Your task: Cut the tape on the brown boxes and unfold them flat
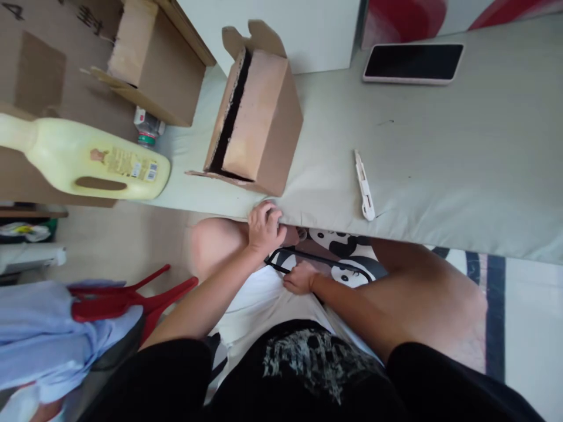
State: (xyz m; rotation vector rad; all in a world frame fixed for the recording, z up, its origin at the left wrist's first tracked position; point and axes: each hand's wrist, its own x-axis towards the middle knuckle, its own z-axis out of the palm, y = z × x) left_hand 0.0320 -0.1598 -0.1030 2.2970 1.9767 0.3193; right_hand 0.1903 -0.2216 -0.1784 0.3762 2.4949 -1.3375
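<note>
My left hand (pixel 266 227) is at the front edge of the cloth-covered surface, just below an open cardboard box (pixel 275 117). Its fingers are curled, and what they hold, if anything, is hidden. Over my lap, my right hand (pixel 301 278) is closed on a thin black-rimmed thing (pixel 325 258), a long loop with the panda-print fabric (pixel 352 271) showing through it. Its exact kind is not clear. On the surface to the right lies a white utility knife (pixel 363 186), apart from both hands.
A phone (pixel 413 63) lies at the back right. To the left are a yellow jug-shaped bottle (pixel 88 155), a second cardboard box (pixel 167 70) and a small clear bottle (pixel 148 126). A red chair-like frame (pixel 127 299) with blue cloth (pixel 39 334) stands at lower left.
</note>
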